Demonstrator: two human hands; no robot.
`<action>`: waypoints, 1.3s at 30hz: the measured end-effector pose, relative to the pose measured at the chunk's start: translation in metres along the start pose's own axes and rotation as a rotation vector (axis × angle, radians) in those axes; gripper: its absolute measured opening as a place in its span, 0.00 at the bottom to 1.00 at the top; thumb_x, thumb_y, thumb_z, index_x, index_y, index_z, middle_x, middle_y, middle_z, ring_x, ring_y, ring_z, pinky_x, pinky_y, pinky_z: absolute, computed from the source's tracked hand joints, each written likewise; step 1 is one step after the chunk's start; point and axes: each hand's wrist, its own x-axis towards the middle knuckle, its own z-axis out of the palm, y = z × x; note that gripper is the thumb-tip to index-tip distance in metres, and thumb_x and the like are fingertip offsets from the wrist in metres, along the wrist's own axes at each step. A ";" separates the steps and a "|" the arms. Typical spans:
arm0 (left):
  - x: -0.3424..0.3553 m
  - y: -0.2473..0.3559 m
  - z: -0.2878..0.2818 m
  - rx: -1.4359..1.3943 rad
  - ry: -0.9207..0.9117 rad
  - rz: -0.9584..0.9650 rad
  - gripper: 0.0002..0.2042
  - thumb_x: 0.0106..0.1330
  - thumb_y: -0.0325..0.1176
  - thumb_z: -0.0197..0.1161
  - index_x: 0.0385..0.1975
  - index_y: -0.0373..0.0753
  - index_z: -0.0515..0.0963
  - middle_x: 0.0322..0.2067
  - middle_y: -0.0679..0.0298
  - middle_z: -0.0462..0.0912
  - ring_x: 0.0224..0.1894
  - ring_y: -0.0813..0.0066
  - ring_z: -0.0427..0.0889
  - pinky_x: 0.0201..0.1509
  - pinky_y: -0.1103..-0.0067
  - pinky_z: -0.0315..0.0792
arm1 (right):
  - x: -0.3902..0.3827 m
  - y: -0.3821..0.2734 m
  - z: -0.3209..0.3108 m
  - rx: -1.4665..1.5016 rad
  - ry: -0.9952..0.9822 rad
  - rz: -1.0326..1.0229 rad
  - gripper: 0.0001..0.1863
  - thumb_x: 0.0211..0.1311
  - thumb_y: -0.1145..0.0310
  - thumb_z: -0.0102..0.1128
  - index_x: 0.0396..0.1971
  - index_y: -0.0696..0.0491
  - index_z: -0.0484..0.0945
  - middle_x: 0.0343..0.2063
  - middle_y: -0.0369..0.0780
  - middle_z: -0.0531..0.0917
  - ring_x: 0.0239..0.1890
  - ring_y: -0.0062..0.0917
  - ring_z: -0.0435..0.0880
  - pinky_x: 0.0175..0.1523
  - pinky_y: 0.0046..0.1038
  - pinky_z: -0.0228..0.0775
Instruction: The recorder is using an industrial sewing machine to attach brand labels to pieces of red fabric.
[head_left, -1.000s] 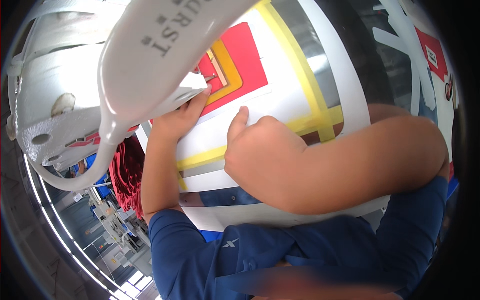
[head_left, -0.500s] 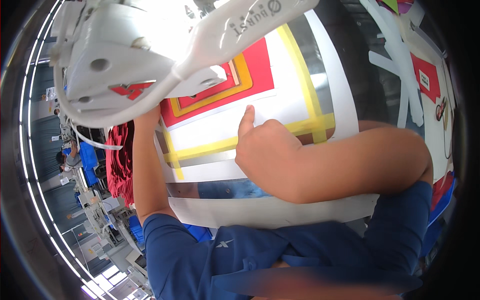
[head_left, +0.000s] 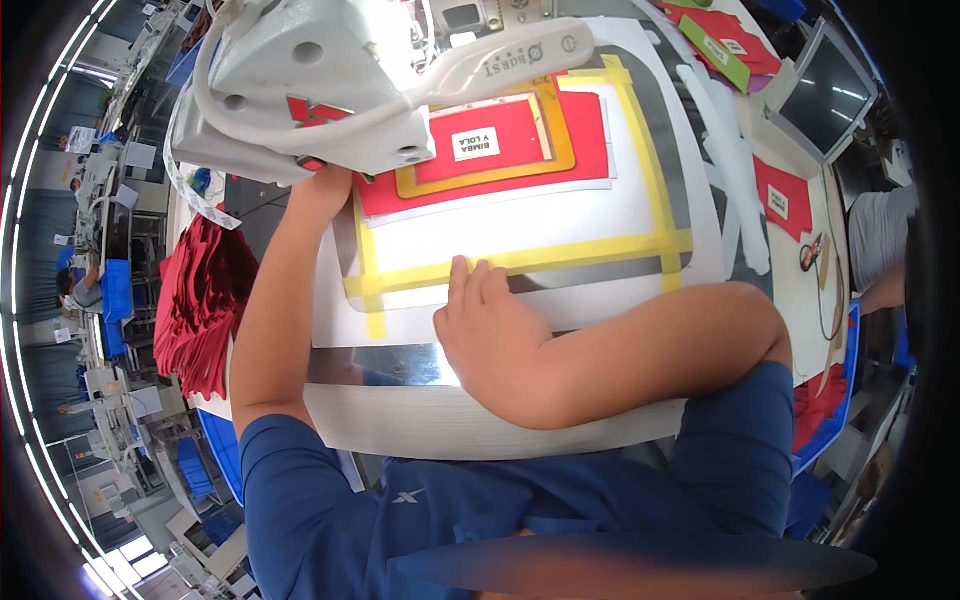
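1. While a heap of red cloth [head_left: 205, 310] sits by the desk's left edge, the left hand [head_left: 328, 192] reaches in beside the white sheet's [head_left: 480, 225] left edge, its fingers hidden under the sewing machine [head_left: 300, 90]; how far they are spread, or what they grip, I cannot tell.
2. Right of that hand, toward the sheet's far edge, lies the red fabric [head_left: 593, 150], its near left corner close to the hidden fingers; contact cannot be seen.
3. On the fabric, an amber frame [head_left: 564, 145] surrounds a white label [head_left: 475, 143].
4. By the sheet's near edge, the right hand [head_left: 490, 330] lies palm down, fingers lightly bent, close together, grasping nothing; their tips are at the yellow tape [head_left: 580, 252], apart from the fabric.
5. Near the desk's right edge lie scissors [head_left: 810, 252].
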 end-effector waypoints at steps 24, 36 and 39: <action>-0.138 -0.016 -0.117 0.569 0.053 -0.008 0.13 0.68 0.38 0.72 0.45 0.36 0.84 0.41 0.48 0.88 0.49 0.43 0.87 0.56 0.56 0.79 | 0.008 -0.005 0.008 -0.043 -0.032 0.068 0.28 0.81 0.45 0.54 0.54 0.59 0.80 0.62 0.68 0.81 0.55 0.46 0.86 0.60 0.41 0.71; -0.120 -0.019 -0.092 0.731 -0.087 0.363 0.11 0.71 0.27 0.58 0.46 0.36 0.86 0.37 0.53 0.87 0.45 0.48 0.87 0.54 0.61 0.81 | 0.018 -0.002 -0.001 0.071 -0.085 0.047 0.29 0.77 0.43 0.58 0.50 0.59 0.81 0.58 0.67 0.83 0.52 0.43 0.85 0.56 0.38 0.72; -0.130 -0.004 -0.131 0.406 0.101 0.209 0.13 0.70 0.24 0.62 0.50 0.34 0.87 0.38 0.52 0.89 0.41 0.65 0.91 0.46 0.71 0.83 | 0.017 0.000 0.004 0.167 -0.059 0.037 0.29 0.76 0.43 0.59 0.49 0.60 0.81 0.57 0.68 0.82 0.52 0.46 0.85 0.57 0.40 0.73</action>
